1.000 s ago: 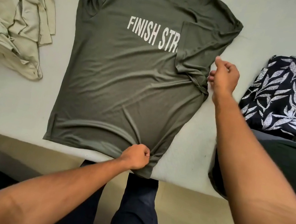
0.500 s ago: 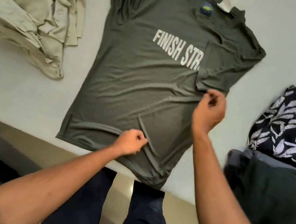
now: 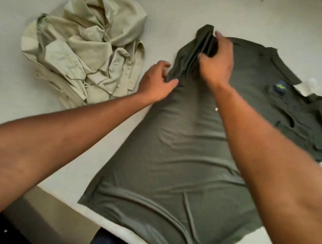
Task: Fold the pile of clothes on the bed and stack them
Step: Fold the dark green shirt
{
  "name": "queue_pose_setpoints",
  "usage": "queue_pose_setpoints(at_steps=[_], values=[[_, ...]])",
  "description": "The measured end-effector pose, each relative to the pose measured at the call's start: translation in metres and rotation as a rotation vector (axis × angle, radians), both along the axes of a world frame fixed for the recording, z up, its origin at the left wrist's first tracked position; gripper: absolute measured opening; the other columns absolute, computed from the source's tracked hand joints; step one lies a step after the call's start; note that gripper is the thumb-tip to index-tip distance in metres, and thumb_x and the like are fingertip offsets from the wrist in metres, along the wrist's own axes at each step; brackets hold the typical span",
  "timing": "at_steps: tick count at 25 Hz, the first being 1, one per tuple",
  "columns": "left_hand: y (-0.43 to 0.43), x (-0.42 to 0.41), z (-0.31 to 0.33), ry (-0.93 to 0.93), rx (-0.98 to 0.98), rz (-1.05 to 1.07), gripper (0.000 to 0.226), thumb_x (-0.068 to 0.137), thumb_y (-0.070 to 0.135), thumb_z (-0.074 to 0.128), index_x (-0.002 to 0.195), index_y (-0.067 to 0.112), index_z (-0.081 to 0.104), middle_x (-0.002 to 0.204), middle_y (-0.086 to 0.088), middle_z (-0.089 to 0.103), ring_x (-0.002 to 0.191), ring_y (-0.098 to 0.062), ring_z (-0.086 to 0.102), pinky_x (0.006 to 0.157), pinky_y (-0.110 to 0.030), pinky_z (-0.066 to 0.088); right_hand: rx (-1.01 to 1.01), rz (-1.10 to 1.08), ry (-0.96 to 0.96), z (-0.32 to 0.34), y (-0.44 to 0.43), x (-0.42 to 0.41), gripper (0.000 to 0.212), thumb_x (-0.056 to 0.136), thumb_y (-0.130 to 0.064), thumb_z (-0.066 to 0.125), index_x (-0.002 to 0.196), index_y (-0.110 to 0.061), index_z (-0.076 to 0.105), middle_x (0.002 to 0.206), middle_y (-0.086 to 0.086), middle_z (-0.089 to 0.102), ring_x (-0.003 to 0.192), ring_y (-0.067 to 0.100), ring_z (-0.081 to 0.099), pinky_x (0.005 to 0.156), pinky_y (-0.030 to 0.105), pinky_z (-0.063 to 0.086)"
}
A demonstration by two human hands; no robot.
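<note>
Olive-green cotton T-shirt point(image 3: 181, 163) flat on white bed point(image 3: 195, 3) | my left hand point(image 3: 156, 83) and right hand point(image 3: 216, 61) pinch its bunched left sleeve, to fold inward | crumpled beige shirt point(image 3: 83, 46) waits beside.

- The right forearm point(image 3: 276, 161) covered the shirt's point(image 3: 170, 165) chest print.
- The right hand point(image 3: 215, 63) hid part of the bunched sleeve point(image 3: 197, 49).
- At 6 o'clock the shirt's hem was blurred.
- At 9 and 3 o'clock, both arms ran off the frame.
</note>
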State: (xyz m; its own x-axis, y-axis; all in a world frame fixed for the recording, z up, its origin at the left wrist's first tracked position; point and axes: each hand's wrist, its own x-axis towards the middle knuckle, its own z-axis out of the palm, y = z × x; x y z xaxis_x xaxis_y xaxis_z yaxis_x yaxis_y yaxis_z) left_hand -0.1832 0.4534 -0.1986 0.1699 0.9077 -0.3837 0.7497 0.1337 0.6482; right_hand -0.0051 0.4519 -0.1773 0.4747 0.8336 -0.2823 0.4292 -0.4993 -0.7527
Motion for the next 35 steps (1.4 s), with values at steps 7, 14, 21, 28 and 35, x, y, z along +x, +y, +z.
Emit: queue_pose_setpoints(at_steps=[7, 14, 21, 28, 35], values=[[0.07, 0.033, -0.013, -0.023, -0.13, 0.069, 0.045, 0.078, 0.039, 0.081, 0.112, 0.021, 0.057, 0.097, 0.008, 0.057, 0.091, -0.014, 0.059, 0.083, -0.026, 0.049, -0.235, 0.2, -0.065, -0.008, 0.082, 0.027, 0.064, 0.084, -0.019, 0.076, 0.143, -0.023, 0.053, 0.142, 0.005, 0.054, 0.128, 0.023, 0.055, 0.101, 0.026, 0.046], [0.055, -0.011, -0.01, -0.284, 0.033, 0.13, 0.011, 0.081, 0.022, 0.079, 0.088, 0.016, 0.072, 0.071, 0.012, 0.062, 0.062, 0.001, 0.053, 0.065, -0.026, 0.049, -0.188, 0.46, -0.041, 0.02, 0.081, 0.044, 0.033, 0.075, 0.0, 0.078, 0.102, -0.02, 0.077, 0.08, -0.01, 0.065, 0.066, -0.003, 0.057, 0.062, 0.011, 0.045], [-0.011, -0.004, 0.023, -0.281, 0.289, -0.317, 0.012, 0.072, 0.009, 0.061, 0.081, 0.015, 0.055, 0.081, 0.002, 0.057, 0.072, -0.017, 0.055, 0.066, -0.037, 0.049, 0.027, 0.518, -0.273, 0.033, 0.03, 0.045, 0.041, 0.067, -0.002, 0.056, 0.092, -0.021, 0.082, 0.069, -0.016, 0.054, 0.075, 0.008, 0.054, 0.068, 0.028, 0.044], [-0.067, 0.041, 0.035, -0.323, -0.077, -0.404, 0.022, 0.085, 0.025, 0.074, 0.105, 0.02, 0.067, 0.079, 0.011, 0.068, 0.057, 0.011, 0.052, 0.064, -0.022, 0.045, 0.058, 0.255, -0.449, 0.031, -0.059, 0.089, 0.021, 0.074, -0.016, 0.057, 0.083, -0.017, 0.077, 0.08, 0.001, 0.056, 0.074, 0.021, 0.056, 0.065, 0.032, 0.042], [-0.097, -0.041, 0.009, -0.108, -0.083, 0.035, 0.009, 0.089, 0.027, 0.07, 0.096, 0.021, 0.068, 0.086, 0.011, 0.066, 0.076, -0.005, 0.061, 0.077, -0.033, 0.056, -0.173, 0.156, -0.536, 0.021, -0.101, 0.074, 0.038, 0.078, -0.004, 0.054, 0.104, -0.021, 0.075, 0.109, 0.005, 0.059, 0.107, 0.03, 0.055, 0.078, 0.036, 0.046]])
